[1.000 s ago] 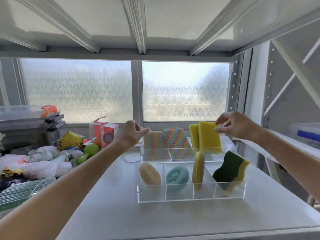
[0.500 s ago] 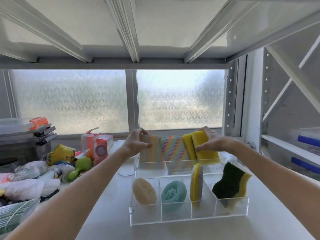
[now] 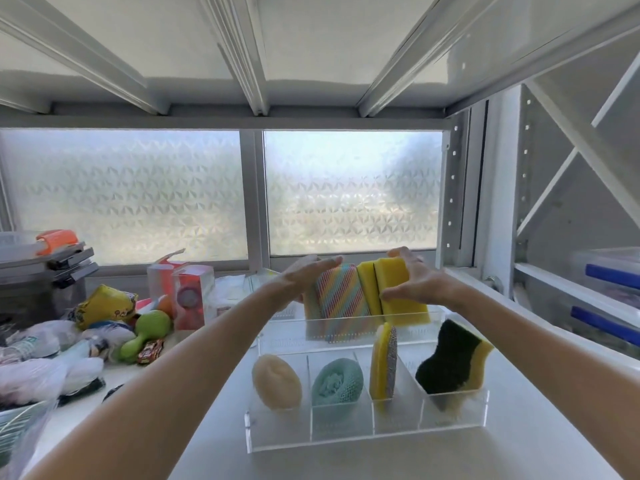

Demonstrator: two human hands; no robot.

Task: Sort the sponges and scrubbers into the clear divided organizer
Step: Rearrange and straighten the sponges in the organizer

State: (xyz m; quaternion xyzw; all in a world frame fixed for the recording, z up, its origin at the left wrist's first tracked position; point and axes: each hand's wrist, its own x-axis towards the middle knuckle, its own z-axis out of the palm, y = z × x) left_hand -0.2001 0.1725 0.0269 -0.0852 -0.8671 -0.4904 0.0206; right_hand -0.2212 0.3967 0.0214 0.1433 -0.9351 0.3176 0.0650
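A clear divided organizer (image 3: 363, 433) stands on the white shelf. Its front row holds a beige sponge (image 3: 276, 381), a teal mesh scrubber (image 3: 336, 381), a yellow sponge with a silver face (image 3: 382, 362) and a dark green-and-yellow sponge (image 3: 453, 362). In the long back compartment stand rainbow-striped scrubbers (image 3: 341, 303) and two yellow sponges (image 3: 398, 296). My left hand (image 3: 304, 275) presses flat against the striped scrubbers from the left. My right hand (image 3: 412, 280) grips the yellow sponges from the right, squeezing the row together.
To the left lie plastic bags (image 3: 45, 358), a green toy (image 3: 147, 332), a yellow packet (image 3: 104, 304), small boxes (image 3: 190, 292) and stacked grey trays (image 3: 45, 261). A frosted window closes the back. A shelf post (image 3: 457, 202) and side shelves stand at right.
My left hand pushed the striped scrubbers rightward against the yellow sponges. My right hand came down from the sponge top to grip the yellow sponges. The view dipped and moved closer.
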